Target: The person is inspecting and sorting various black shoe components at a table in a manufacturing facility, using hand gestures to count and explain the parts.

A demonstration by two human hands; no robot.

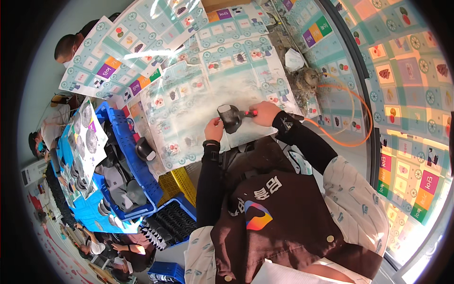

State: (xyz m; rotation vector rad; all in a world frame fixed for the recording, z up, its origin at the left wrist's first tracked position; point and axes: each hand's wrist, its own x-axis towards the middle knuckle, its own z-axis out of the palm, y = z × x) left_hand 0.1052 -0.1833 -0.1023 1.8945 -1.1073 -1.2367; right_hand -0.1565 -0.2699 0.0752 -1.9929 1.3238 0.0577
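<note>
In front of me, over the near part of the sheet-covered bench, is a dark rounded moulded piece [230, 121] with a pale flat patch on top. My left hand [214, 129] is closed at its left edge, thumb and fingers pinching it. On the other side my right hand [267, 113] grips a small black air gun [248, 114] with a red part, its front end close against the piece. An orange hose [338, 141] loops out to the right behind that hand. Much of the gun's body is hidden by my fingers. To the left lies a similar dark piece [145, 149] with a white patch.
Printed paper sheets [189, 90] with powdery grey smears cover the bench. A blue crate [146, 189] of dark pieces stands left, above a yellow crate [177, 187] and another crate with stacked black parts [165, 220]. A grimy round fitting [307, 78] sits right. People work at far left.
</note>
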